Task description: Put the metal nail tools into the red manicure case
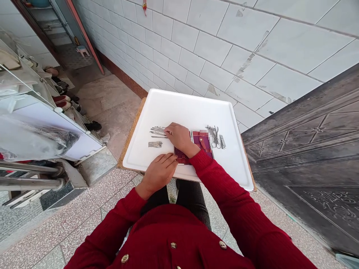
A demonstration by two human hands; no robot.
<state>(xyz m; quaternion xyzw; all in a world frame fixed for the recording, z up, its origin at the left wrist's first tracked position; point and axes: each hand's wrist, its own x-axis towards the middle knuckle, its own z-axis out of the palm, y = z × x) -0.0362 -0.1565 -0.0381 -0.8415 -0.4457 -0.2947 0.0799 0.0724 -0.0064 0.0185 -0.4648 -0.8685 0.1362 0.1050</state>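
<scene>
An open manicure case with a purple-red lining and elastic loops lies on a white tray. My left hand rests at the case's near left corner, fingers together and closed on its edge. Crossing over the case, my right hand has its fingers bent down at the ends of several slim metal manicure tools; what is pinched under the fingertips is hidden. Nail clippers lie below those tools. To the right of the case are small scissors and another pair of nail clippers.
The tray sits on a brown board over my lap. A tiled wall stands behind it, and a dark carved door panel is at the right. Shelving with shoes and metal rails are at the left.
</scene>
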